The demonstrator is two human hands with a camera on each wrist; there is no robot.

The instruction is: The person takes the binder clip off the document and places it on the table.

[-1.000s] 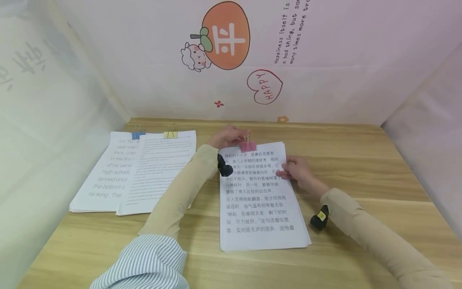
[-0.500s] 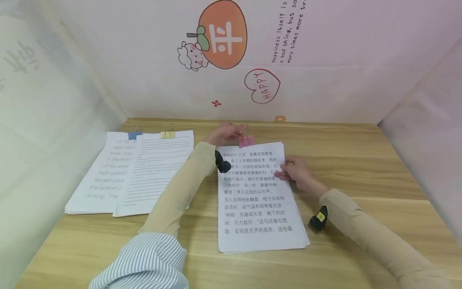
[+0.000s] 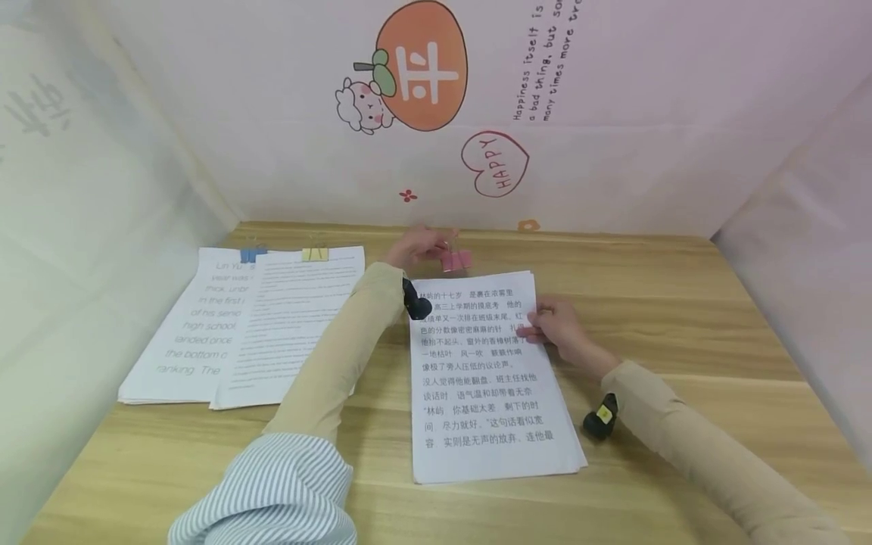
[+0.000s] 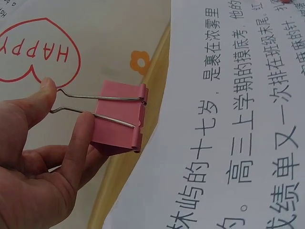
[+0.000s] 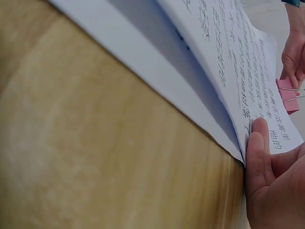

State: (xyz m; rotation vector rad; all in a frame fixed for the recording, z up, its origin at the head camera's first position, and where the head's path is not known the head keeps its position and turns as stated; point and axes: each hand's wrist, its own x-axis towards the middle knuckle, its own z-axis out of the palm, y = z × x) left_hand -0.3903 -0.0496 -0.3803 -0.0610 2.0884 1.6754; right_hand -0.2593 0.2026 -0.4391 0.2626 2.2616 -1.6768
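Note:
A pink binder clip hangs just beyond the top edge of a stack of printed paper, separate from it. My left hand holds the clip by its wire handles. In the left wrist view the thumb touches the handle ends and other fingers lie along the clip's pink body. At the stack's upper right edge, my right hand pinches the sheets, with fingers lying over the printed side. In the right wrist view the lower sheets fan slightly apart along that edge.
On the left of the wooden table lie two overlapping paper stacks, one with a blue binder clip, the other with a yellow binder clip. A white printed backdrop stands behind the table, with white sheets at both sides.
My left hand has drawn the pink binder clip off the top of the stack, moving it away and slightly left. My right hand has stayed at the stack's right edge.

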